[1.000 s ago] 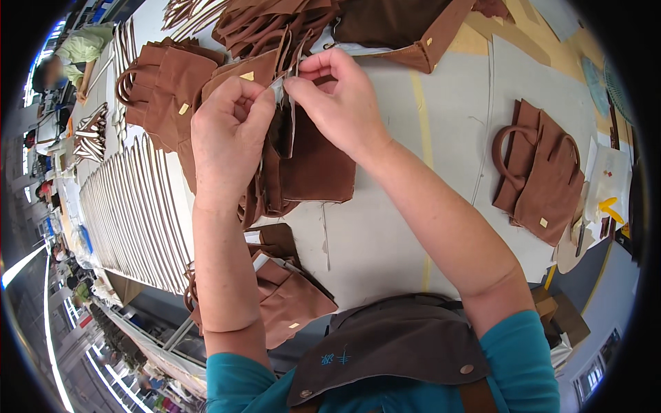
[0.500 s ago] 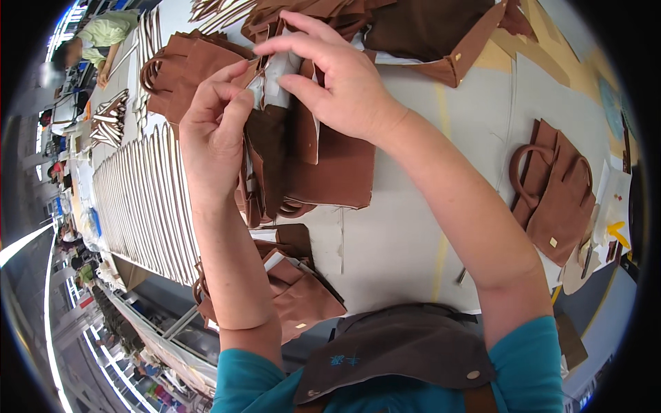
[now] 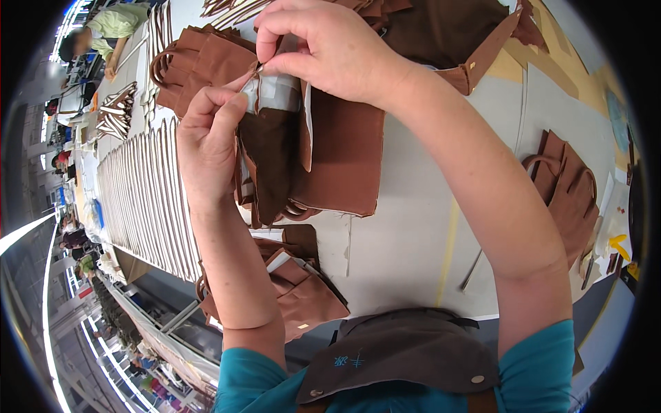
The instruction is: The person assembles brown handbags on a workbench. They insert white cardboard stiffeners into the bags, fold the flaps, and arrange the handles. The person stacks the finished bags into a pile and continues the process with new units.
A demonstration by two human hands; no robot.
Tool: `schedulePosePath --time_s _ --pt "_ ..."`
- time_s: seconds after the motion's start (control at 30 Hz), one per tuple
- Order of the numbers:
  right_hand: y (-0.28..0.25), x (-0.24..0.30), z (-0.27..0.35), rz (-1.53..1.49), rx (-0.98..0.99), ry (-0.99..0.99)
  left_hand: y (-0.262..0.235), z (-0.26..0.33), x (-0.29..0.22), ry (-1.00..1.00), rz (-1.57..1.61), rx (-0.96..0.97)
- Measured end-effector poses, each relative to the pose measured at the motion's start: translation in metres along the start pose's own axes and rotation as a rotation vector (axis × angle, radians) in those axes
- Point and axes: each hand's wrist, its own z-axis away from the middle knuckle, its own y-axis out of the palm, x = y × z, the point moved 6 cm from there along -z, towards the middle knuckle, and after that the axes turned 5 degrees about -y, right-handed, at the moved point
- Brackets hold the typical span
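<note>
Lifting the brown bag point(image 3: 323, 151) closer since a second ago, I now have my left hand point(image 3: 210, 141) closed around its edge while my right hand point(image 3: 330, 48), just above, pinches the white paper point(image 3: 279, 93) tucked inside its mouth.

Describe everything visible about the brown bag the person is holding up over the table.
The brown bag is a flat, soft piece that looks like suede or felt-like leather, with a darker brown panel on its left and a lighter one on its right. A pale strip, like tape or backing paper, runs across its top edge. Curved handles show at its lower edge. It hangs upright just above the grey table. The left hand grips its left side, and the right hand pinches the pale strip at the top.
</note>
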Motion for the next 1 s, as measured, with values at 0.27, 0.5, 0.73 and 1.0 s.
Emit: schedulePosePath --time_s 0.27,0.5,0.73,1.0 --pt "-0.024 -0.039 0.039 -0.688 -0.313 0.536 -0.006 0.01 0.002 0.05 -0.026 -0.025" --pt "-0.029 -0.024 0.181 -0.529 -0.618 0.865 -0.003 0.011 0.009 0.073 -0.039 -0.007" --pt "0.009 0.009 0.181 -0.829 -0.571 0.923 -0.004 0.017 0.015 0.067 -0.054 -0.021" --pt "0.018 0.028 0.129 -0.794 -0.506 0.735 -0.009 0.03 -0.007 0.086 -0.115 -0.083"
